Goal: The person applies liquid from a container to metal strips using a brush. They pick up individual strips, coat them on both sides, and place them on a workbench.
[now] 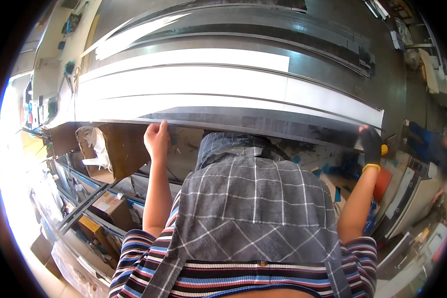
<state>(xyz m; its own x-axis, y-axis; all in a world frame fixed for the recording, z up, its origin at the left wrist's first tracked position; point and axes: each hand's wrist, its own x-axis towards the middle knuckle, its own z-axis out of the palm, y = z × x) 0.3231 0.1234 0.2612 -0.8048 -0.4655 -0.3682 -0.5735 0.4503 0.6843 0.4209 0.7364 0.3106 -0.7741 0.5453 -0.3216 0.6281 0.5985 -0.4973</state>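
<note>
A long dark grey strip [263,123] lies along the near edge of the worktable, spanning most of its width. My bare left hand [157,141] is closed at the strip's near edge, left of my body, thumb uppermost; its lower fingers are partly hidden. At the strip's right end, my right hand [370,143], in a dark glove with bare fingertips and a yellow wristband, is closed on the strip's corner. Just beyond the strip are long white panels [184,79] lying side by side, with thin dark gaps between them.
More dark strips [263,37] lie farther back on the table. Below its left side, an open cardboard box [109,154] holds crumpled white material, near a metal rack [89,206] with boxes. Leaning boards [407,198] stand at right. Another person in blue [424,141] is at the far right.
</note>
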